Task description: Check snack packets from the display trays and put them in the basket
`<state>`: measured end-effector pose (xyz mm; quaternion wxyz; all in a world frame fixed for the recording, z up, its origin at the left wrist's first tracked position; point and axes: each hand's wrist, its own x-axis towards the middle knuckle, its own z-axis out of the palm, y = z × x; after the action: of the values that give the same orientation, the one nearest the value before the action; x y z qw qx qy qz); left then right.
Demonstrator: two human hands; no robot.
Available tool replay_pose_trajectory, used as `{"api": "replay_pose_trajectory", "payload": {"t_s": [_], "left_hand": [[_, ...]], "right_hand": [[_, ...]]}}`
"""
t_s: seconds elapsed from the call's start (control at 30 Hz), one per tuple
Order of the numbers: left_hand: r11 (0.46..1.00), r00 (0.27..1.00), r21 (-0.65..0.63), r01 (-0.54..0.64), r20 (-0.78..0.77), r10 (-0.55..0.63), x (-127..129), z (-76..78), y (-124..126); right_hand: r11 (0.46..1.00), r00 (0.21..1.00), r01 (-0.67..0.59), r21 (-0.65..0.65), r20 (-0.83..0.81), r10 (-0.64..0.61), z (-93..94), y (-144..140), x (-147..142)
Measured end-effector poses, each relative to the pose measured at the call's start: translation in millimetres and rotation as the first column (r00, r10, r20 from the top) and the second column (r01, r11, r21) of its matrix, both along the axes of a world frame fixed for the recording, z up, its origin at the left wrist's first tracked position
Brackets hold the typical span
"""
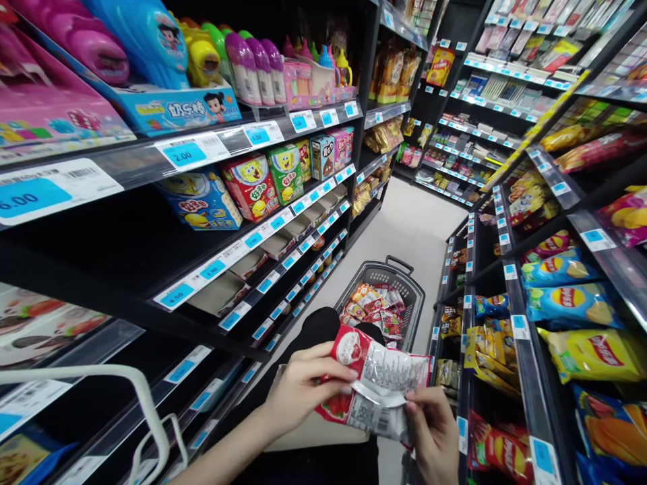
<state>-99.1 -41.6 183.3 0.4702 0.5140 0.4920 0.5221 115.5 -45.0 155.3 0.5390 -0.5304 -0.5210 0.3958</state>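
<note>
Between my two hands is a red and silver candy bag [387, 364], its printed back with a raised centre seam turned up toward me. My left hand [306, 384] pinches the bag from the left, thumb and fingers lying over its upper side near the seam. From the lower right my right hand [432, 431] grips the other end of that seam between thumb and fingers. Just beyond the bag, a dark grey shopping basket [417, 300] stands on the floor. Several red, white and orange snack packets [371, 306] are heaped inside it.
Left shelving holds small snack boxes [250, 185], colourful toy candies [162, 40] and price tags [189, 151]. A white metal frame [144, 397] juts in at lower left. Chip bags [571, 303] fill the right shelves. The pale floor [412, 215] runs to shelves at the back.
</note>
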Motion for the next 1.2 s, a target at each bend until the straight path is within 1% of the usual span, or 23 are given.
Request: {"api": "replay_pose_trajectory", "payload": {"t_s": [0.07, 0.2, 0.3, 0.4, 0.5, 0.53, 0.6, 0.67, 0.73, 0.8, 0.83, 0.87, 0.9, 0.93, 0.97, 1.0, 1.03, 1.07, 1.1, 1.13, 1.17, 1.2], "left_hand": [[0.999, 0.995, 0.035, 0.003, -0.103, 0.000, -1, 0.6, -2], [0.998, 0.980, -0.001, -0.056, -0.193, 0.054, 1, 7.1, -7], [0.993, 0.978, -0.041, -0.108, -0.182, 0.098, 3, 13.9, -10], [0.981, 0.983, -0.147, -0.128, -0.148, 0.106, 4, 14.7, -10], [0.939, 0.990, -0.315, -0.141, -0.067, 0.126, 4, 6.7, -9], [0.922, 0.990, -0.362, -0.137, -0.013, 0.142, 4, 2.3, -9], [0.899, 0.973, -0.426, -0.102, 0.144, 0.179, 5, -8.3, -9], [0.897, 0.930, -0.440, -0.044, 0.311, 0.198, 6, -19.9, -9], [0.906, 0.890, -0.423, 0.023, 0.421, 0.174, 8, -30.3, -10], [0.909, 0.880, -0.409, 0.084, 0.459, 0.125, 8, -37.5, -10], [0.902, 0.888, -0.416, 0.113, 0.450, 0.097, 6, -39.7, -10], [0.891, 0.906, -0.434, 0.130, 0.416, 0.071, 3, -41.2, -11], [0.882, 0.936, -0.456, 0.123, 0.348, 0.049, -2, -42.2, -11], [0.876, 0.972, -0.474, 0.089, 0.234, 0.028, -9, -43.0, -12], [0.877, 0.997, -0.479, 0.026, 0.073, 0.010, -17, -44.0, -13], [0.887, 0.992, -0.459, -0.055, -0.125, -0.004, -27, -45.5, -15], [0.895, 0.939, -0.423, -0.140, -0.342, -0.014, -38, -47.8, -16], [0.900, 0.842, -0.377, -0.221, -0.539, -0.018, -48, -51.1, -18], [0.885, 0.744, -0.370, -0.281, -0.667, -0.042, -58, -55.2, -20], [0.855, 0.676, -0.399, -0.331, -0.732, -0.080, -66, -60.1, -22], [0.817, 0.655, -0.455, -0.355, -0.744, -0.130, -73, -65.2, -24], [0.783, 0.669, -0.516, -0.347, -0.721, -0.179, -77, -70.4, -26]], "right_hand": [[0.999, 0.999, 0.025, 0.047, 0.033, -0.026, -0.3, -3, 0], [0.993, 0.996, 0.068, 0.095, 0.044, -0.073, -3.1, -11, -5], [0.993, 0.995, 0.088, 0.082, 0.042, -0.092, -5.5, -16, -12], [0.998, 0.999, 0.045, 0.032, 0.001, -0.045, -8.2, -17, -16], [0.999, 0.999, -0.009, -0.052, -0.034, 0.007, -12.9, -14, -12], [0.995, 0.999, -0.032, -0.092, -0.046, 0.028, -15.3, -13, -10], [0.976, 0.991, -0.114, -0.184, -0.084, 0.100, -21.4, -11, -3], [0.944, 0.978, -0.194, -0.268, -0.133, 0.163, -29.2, -10, 3], [0.912, 0.963, -0.242, -0.331, -0.197, 0.184, -38.1, -9, 6], [0.894, 0.959, -0.239, -0.380, -0.235, 0.156, -48.2, -8, 8], [0.887, 0.960, -0.231, -0.399, -0.242, 0.141, -53.8, -7, 10], [0.885, 0.965, -0.209, -0.415, -0.236, 0.117, -59.9, -6, 13], [0.885, 0.972, -0.176, -0.430, -0.219, 0.087, -66.6, -5, 18], [0.886, 0.979, -0.135, -0.443, -0.195, 0.051, -73.9, -4, 25], [0.889, 0.986, -0.082, -0.451, -0.165, 0.007, -81.9, -3, 34], [0.889, 0.990, -0.015, -0.457, -0.129, -0.050, -90.5, -2, 43], [0.887, 0.989, 0.067, -0.456, -0.086, -0.119, -99.7, 0, 53], [0.880, 0.981, 0.150, -0.450, -0.042, -0.189, -109.1, 3, 63], [0.868, 0.967, 0.228, -0.441, -0.002, -0.255, -118.7, 7, 70], [0.852, 0.949, 0.295, -0.431, 0.032, -0.313, -128.2, 13, 76], [0.837, 0.933, 0.346, -0.424, 0.059, -0.356, -137.5, 21, 79], [0.824, 0.920, 0.379, -0.421, 0.077, -0.384, -146.5, 32, 78]]}}
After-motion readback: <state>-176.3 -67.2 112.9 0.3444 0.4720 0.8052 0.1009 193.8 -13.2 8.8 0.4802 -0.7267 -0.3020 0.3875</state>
